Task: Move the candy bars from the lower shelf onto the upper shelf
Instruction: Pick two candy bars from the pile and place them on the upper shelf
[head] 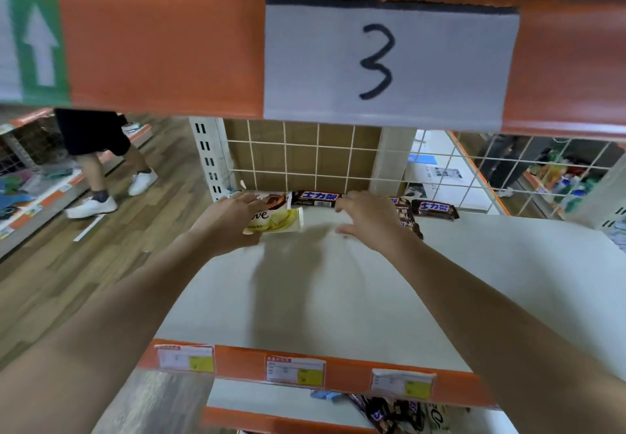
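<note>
Head cam: left hand (233,222) grips a pale yellow Dove bar (283,222) at the white upper shelf's (372,298) back, right hand (367,218) loose-fingered over 3 brown Snickers bars (435,209), more candy bars (389,411) waiting below it.
</note>
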